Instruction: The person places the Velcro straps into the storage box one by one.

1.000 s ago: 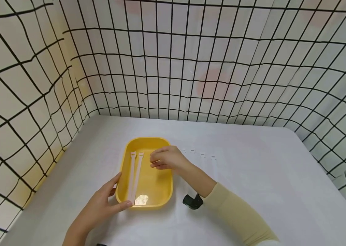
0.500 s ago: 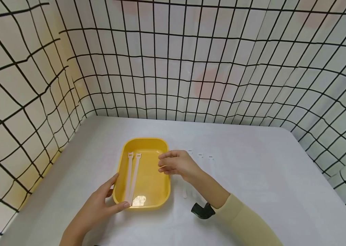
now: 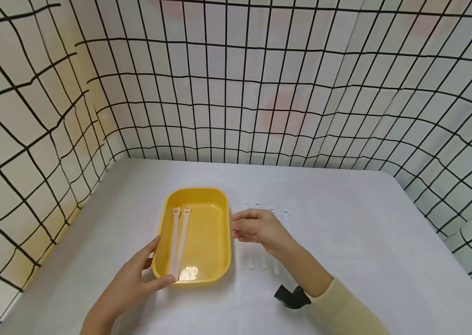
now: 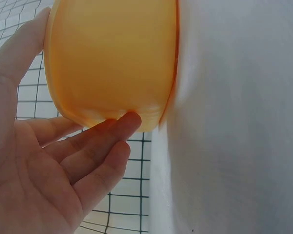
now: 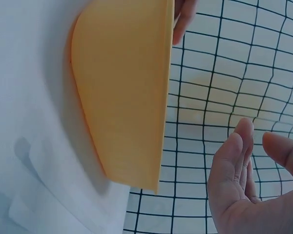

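Observation:
My left hand (image 3: 135, 278) holds the near left corner of a yellow tray (image 3: 206, 232). Its thumb lies on the near rim, while its fingers (image 4: 95, 151) bend against the outer wall in the left wrist view. Inside the tray, along its left side, lie two white straps with slotted heads, a left strap (image 3: 175, 242) and a right strap (image 3: 184, 239). Just past the tray's right rim, my right hand (image 3: 263, 231) hovers above the table, holding nothing; thumb and fingers are apart in the right wrist view. Beneath it several similar white straps (image 3: 286, 216) lie side by side, partly hidden.
A white cloth-covered table (image 3: 366, 242) carries everything. Black grid netting (image 3: 236, 93) over white walls encloses the back and both sides. A black curved wrist mount (image 3: 292, 298) sits at my right wrist.
My right hand has moved right, from over the tray's inside to beyond its right rim. My left hand stays at the tray's corner, and the two straps inside lie as before.

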`<act>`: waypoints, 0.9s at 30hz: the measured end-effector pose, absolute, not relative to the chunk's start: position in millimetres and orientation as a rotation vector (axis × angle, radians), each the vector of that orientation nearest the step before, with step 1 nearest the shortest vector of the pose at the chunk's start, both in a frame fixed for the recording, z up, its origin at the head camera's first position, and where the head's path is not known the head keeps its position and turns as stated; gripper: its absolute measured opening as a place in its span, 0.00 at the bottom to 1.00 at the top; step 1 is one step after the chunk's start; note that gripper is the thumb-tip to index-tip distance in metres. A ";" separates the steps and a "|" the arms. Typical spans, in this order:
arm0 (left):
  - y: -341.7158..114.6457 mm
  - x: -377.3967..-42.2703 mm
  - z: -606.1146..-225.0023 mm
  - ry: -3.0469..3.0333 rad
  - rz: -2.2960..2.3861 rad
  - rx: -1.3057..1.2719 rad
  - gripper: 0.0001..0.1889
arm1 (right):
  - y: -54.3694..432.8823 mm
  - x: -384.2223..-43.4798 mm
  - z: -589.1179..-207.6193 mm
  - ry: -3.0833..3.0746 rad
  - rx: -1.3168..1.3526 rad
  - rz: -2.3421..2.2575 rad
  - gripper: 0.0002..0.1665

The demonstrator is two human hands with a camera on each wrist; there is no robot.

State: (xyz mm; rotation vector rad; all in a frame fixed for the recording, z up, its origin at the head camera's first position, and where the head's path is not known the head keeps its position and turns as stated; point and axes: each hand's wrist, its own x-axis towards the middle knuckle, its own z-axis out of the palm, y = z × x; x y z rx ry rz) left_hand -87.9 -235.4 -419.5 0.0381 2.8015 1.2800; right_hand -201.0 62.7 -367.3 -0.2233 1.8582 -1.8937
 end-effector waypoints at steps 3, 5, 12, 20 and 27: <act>-235.1 -87.4 -418.4 2.799 1.273 0.029 0.53 | 70.5 -199.8 -366.3 1.862 -0.227 -1.902 0.17; -234.8 -87.1 -417.7 2.799 1.266 0.027 0.53 | 75.9 -199.1 -366.4 1.866 -0.229 -1.910 0.16; -234.5 -87.1 -418.0 2.801 1.259 0.035 0.53 | 96.6 -195.1 -373.0 1.875 -0.194 -1.923 0.14; -235.3 -86.3 -417.7 2.810 1.259 0.040 0.53 | 113.3 -195.2 -380.7 1.922 -0.127 -1.909 0.15; -233.7 -87.5 -416.5 2.789 1.270 0.016 0.54 | 129.5 -200.0 -383.1 1.952 -0.076 -1.900 0.16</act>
